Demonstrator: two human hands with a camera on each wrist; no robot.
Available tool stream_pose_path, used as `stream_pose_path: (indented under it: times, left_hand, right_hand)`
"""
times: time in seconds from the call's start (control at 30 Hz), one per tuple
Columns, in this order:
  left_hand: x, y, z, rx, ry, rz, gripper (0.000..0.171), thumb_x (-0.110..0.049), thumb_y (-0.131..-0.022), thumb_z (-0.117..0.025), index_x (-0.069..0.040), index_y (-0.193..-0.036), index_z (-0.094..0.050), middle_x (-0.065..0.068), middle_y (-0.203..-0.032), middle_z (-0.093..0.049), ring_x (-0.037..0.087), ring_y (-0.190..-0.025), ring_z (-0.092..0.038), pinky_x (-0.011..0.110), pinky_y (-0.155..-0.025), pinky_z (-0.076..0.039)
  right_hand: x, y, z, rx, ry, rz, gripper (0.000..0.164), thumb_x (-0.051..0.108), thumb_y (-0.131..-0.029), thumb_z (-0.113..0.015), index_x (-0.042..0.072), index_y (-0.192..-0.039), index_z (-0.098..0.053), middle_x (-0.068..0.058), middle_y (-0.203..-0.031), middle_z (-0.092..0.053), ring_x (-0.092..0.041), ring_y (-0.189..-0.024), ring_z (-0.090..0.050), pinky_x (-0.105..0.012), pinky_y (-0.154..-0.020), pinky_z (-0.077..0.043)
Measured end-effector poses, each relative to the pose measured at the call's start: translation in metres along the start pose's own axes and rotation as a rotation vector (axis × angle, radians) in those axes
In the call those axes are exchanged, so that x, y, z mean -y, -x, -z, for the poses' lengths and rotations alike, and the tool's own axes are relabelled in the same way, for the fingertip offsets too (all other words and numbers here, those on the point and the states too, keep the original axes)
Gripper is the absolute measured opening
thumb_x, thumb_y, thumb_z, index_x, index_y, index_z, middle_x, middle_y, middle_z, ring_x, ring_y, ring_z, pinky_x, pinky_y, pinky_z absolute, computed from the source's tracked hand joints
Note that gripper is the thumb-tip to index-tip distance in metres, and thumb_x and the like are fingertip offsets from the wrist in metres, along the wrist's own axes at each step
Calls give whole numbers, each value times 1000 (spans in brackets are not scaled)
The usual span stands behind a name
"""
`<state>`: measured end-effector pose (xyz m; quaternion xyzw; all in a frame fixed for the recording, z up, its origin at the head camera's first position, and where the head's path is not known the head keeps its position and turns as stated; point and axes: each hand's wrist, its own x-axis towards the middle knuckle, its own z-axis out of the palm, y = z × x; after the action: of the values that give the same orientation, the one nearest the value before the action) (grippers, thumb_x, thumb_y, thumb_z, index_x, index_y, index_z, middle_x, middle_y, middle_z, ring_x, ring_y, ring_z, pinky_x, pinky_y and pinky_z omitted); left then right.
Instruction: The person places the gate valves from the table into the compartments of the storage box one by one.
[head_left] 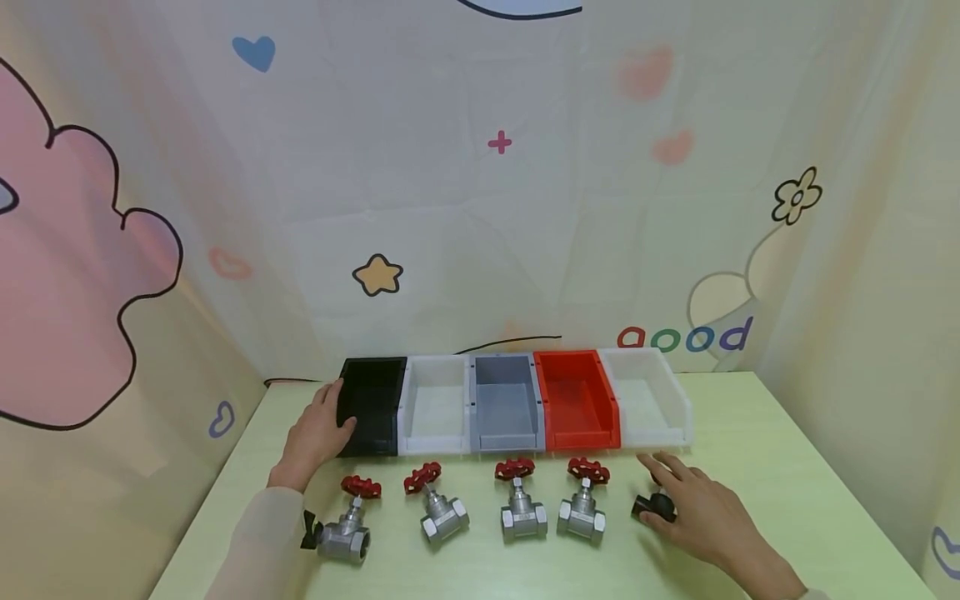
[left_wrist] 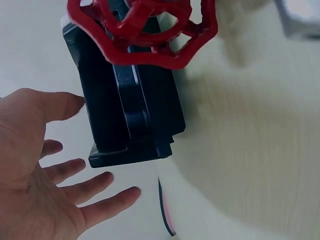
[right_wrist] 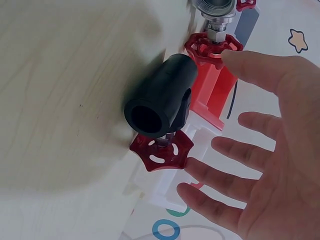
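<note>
My left hand (head_left: 315,429) is at the left side of the black bin (head_left: 367,445), its fingers spread along the outer wall. In the left wrist view that hand holds nothing, and a red handwheel (left_wrist: 145,57) fills the top. At the right, my right hand (head_left: 705,512) hovers around a valve with a black body (right_wrist: 162,95) and a red handwheel (right_wrist: 162,152). Its fingers are extended; the right wrist view shows a fingertip close to the wheel rim, contact uncertain. In the head view, this hand partly covers the valve.
Silver valves with red handwheels, including a left one (head_left: 345,537), a middle one (head_left: 523,518) and another (head_left: 581,515), lie before the bins. Right of the black bin stand a white bin (head_left: 435,445), grey bin (head_left: 507,442), red bin (head_left: 581,439) and second white bin (head_left: 656,437).
</note>
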<state>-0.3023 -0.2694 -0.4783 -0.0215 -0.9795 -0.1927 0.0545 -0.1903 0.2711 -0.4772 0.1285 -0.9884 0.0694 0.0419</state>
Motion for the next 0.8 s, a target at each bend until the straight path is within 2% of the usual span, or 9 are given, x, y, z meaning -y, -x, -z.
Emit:
stream_pose_path:
  times: [0.1,0.17,0.43,0.63,0.8]
  left_hand:
    - [3,-3,-1,9,9,13,75,-24,-96,-58,-2,-156,-18,29,-155,-26,48,-107,-60,56,-76,-53]
    - [5,-5,-1,21,16,26,75,-23,-96,-58,-2,-156,-17,29,-155,-25,48,-103,-61,56,-76,-52]
    - [4,-7,-2,65,30,67,72,-20,-97,-55,-1,-156,-17,31,-155,-26,56,-122,-49,66,-93,-44]
    - [4,-7,0,72,45,66,68,-17,-98,-52,-1,-156,-19,31,-154,-28,56,-121,-48,66,-92,-44]
    - [5,-8,1,76,48,64,68,-17,-98,-51,0,-155,-20,32,-153,-30,56,-120,-49,66,-92,-44]
  right_hand:
    - [-1,0,-2,1,3,-2,77,46,-75,-80,16,-140,-53,-14,-138,-56,-38,-108,-62,-55,-76,-54]
    - [-2,0,-3,-15,11,4,74,44,-75,-81,15,-138,-56,-15,-137,-57,-39,-108,-62,-56,-77,-54]
    - [-7,-2,-5,2,36,7,63,35,-74,-83,12,-128,-63,-11,-125,-63,-32,-96,-64,-50,-73,-54]
    - [-8,0,-6,4,25,2,59,32,-74,-83,12,-126,-64,-10,-124,-64,-25,-87,-65,-44,-66,-54]
    - [-7,-2,-6,21,38,-21,59,31,-75,-83,11,-126,-64,-14,-126,-62,-29,-89,-65,-47,-67,-54]
